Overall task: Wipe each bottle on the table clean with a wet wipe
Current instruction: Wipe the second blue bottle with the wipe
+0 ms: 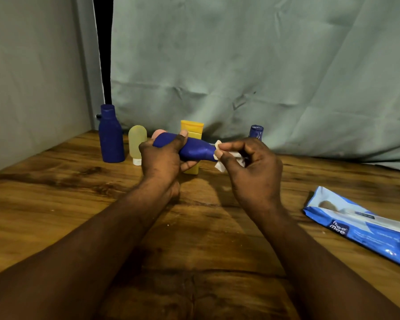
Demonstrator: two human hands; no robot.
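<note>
We see grey-green cloth (263, 65) hanging creased beyond both hands. Wooden table (56, 192) lies under them, with dark grain. Our forearms reach forward and converge. Wipes pack (365, 227) lies flat, near right hand's outer side.

Left hand (162, 158) wraps around blue bottle (194, 150), thumb on top, and holds it sideways above table, narrow end toward right hand. Right hand (252, 167) pinches wet wipe (219, 166) between thumb and forefinger, against that narrow end.

Beyond left hand stand tall blue bottle (111, 137), pale tube (137, 144) cap down, and yellow bottle (192, 129), partly hidden. Small blue bottle (256, 132) peeks beyond right hand.
</note>
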